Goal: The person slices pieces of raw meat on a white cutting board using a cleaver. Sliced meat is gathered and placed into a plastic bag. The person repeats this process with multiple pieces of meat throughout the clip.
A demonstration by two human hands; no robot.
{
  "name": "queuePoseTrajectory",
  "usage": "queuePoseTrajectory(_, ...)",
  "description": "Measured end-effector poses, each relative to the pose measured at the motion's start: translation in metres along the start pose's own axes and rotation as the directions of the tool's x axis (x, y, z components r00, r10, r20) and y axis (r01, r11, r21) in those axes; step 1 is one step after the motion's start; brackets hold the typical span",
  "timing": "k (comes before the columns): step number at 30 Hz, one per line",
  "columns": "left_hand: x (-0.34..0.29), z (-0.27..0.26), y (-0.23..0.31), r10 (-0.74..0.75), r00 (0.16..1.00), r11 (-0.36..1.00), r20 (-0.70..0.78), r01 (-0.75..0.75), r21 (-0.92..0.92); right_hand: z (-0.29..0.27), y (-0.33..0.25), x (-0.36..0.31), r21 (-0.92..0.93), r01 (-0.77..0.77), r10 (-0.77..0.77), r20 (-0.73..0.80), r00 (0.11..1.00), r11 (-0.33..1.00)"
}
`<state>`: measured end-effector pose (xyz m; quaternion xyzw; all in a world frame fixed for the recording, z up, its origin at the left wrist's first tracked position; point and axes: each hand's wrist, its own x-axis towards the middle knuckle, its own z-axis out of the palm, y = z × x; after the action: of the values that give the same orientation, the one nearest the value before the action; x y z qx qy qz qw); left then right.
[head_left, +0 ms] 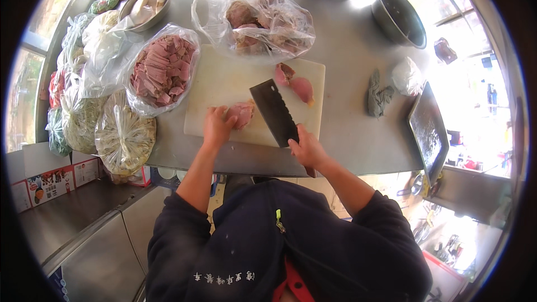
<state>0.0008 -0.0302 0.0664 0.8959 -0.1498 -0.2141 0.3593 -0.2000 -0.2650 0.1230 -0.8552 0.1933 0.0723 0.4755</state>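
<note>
My left hand (217,127) grips a piece of pink meat (242,114) against the white cutting board (199,86), near its front left. In my right hand (306,146) is the handle of a dark cleaver (272,109), its wide blade angled over the board to the right of the meat and apart from it. Two more pink meat chunks (301,88) lie at the board's right side. Behind the board, a clear plastic bag (271,22) holds several larger lumps of meat. Sliced pink meat (163,69) fills an open bag at the board's left.
Several tied bags of food (124,137) crowd the table's left edge. A metal bowl (146,5) stands at the back left, a deep metal pot (398,17) at the back right. A crumpled grey bag (379,96) and a dark tray (428,134) sit at the right.
</note>
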Motion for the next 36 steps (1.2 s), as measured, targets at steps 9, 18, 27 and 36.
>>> queuePoseTrajectory(9,-0.006,-0.001,-0.004,0.544,0.797,0.715,0.262,-0.604,0.352,0.004,-0.012,0.015,-0.367,-0.009,-0.017,-0.065,0.998,0.93)
queuePoseTrajectory(18,0.029,-0.008,0.03,0.34,0.893,0.728,0.294,-0.448,0.518,0.005,-0.001,0.019,-0.444,-0.11,0.061,-0.124,0.99,0.89)
queuePoseTrajectory(27,0.009,-0.034,0.013,0.117,0.971,0.861,0.207,-0.204,0.466,0.014,0.011,0.019,-0.362,-0.082,0.023,-0.162,0.986,0.929)
queuePoseTrajectory(36,-0.007,0.02,-0.007,0.788,0.613,0.544,0.061,-0.739,0.398,0.016,0.02,0.016,-0.359,-0.11,0.062,-0.142,0.988,0.927)
